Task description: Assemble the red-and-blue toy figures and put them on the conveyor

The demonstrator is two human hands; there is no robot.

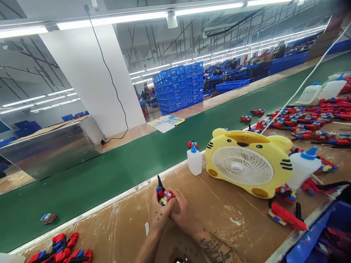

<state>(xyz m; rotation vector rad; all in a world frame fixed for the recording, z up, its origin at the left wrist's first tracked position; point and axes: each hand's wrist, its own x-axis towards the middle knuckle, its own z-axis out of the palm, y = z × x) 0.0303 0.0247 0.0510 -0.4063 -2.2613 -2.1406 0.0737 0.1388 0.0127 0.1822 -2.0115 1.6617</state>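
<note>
Both my hands meet over the brown tabletop, wrapped around one small toy robot figure of red, blue and yellow parts with a black piece sticking up. My left hand grips it from the left, thumb across the front. Around its right side curls my right hand, with part of the toy hidden by the fingers. A white squeeze bottle with a blue nozzle stands beyond, close to a yellow animal-faced fan.
A green conveyor belt runs past the table, carrying a few toys. Red toy parts lie at lower left, and a large pile covers the right side. Another bottle leans behind the fan. A blue bin sits at lower right.
</note>
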